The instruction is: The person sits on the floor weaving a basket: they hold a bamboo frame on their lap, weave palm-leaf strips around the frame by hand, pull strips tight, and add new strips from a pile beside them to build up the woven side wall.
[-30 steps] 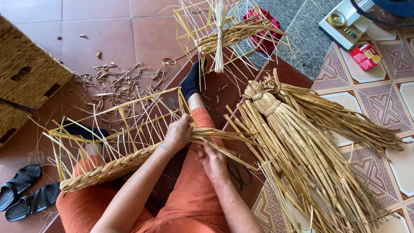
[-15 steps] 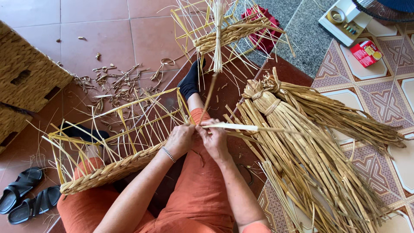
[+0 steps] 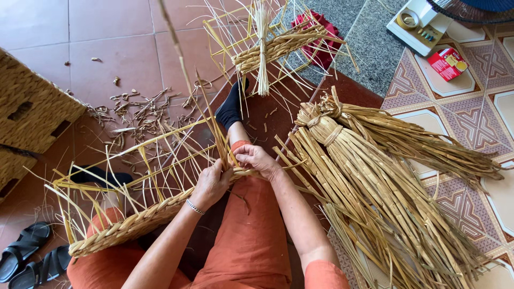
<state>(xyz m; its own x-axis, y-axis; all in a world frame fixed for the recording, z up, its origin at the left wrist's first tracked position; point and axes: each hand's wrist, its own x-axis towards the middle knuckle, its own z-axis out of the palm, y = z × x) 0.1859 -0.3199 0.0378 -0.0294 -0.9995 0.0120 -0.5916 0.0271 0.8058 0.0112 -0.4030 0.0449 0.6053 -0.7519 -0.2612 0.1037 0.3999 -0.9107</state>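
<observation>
Left hand: our left hand (image 3: pixel 211 184) was clenched around the woven rim and the upright straw strand (image 3: pixel 214 126) at the near end of the frame.
Right hand: our right hand (image 3: pixel 258 159) pinched the same strand just to the right of the left hand, fingers curled shut on it.
Half-woven basket: the half-woven basket (image 3: pixel 134 222) lay across our lap, its plaited edge running from the near left up to both hands, with loose stakes fanning far and left.
Strand: it rose from between our hands, tilted towards the far left.
Straw bundle: a tied straw bundle (image 3: pixel 375 182) lay on the floor just to the right of our right hand, spreading towards the near right.
Second frame: another woven frame (image 3: pixel 278 45) lay far from us, beyond our socked foot (image 3: pixel 231 107).
Sandals: black sandals (image 3: pixel 27 259) sat at the near left.
Offcuts: straw scraps (image 3: pixel 134 109) were scattered on the far left tiles.
</observation>
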